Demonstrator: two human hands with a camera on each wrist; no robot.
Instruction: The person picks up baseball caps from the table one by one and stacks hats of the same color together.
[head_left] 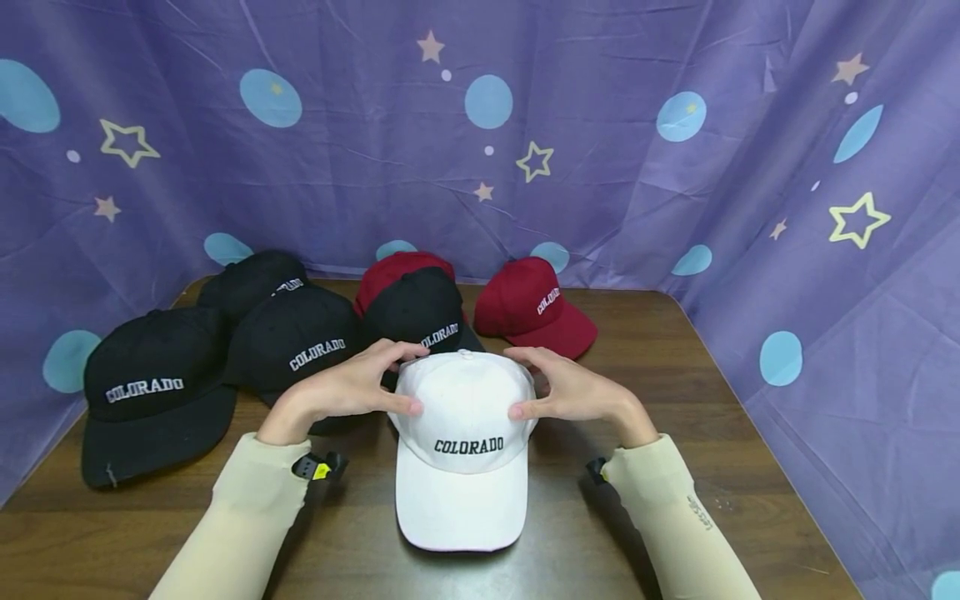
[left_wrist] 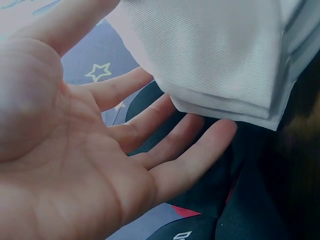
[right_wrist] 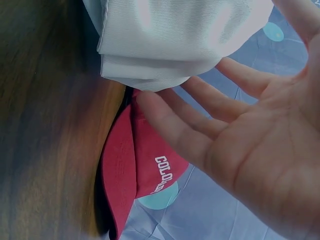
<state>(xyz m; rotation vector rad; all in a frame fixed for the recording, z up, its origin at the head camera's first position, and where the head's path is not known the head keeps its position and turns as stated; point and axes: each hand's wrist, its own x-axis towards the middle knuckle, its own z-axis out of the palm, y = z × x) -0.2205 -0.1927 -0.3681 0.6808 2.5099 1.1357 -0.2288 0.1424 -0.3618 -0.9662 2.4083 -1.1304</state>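
Note:
A white cap (head_left: pixel 467 408) with dark COLORADO lettering is at the centre front in the head view, its brim toward me. My left hand (head_left: pixel 341 390) holds its left side, thumb on the front of the crown and fingers around the back. On the opposite side my right hand (head_left: pixel 581 392) grips it the same way. Both wrist views show the crown's lower edge (left_wrist: pixel 220 100) with fingers curving behind it. Just behind the white cap stands a black cap (head_left: pixel 416 304), partly hidden by it.
Three more black caps (head_left: pixel 153 358) sit in a cluster on the left of the wooden table (head_left: pixel 675 517). One red cap (head_left: pixel 408 262) peeks out behind the central black one. Another red cap (head_left: pixel 528 300) lies to the right of it. A purple patterned curtain (head_left: pixel 600 208) hangs behind the table.

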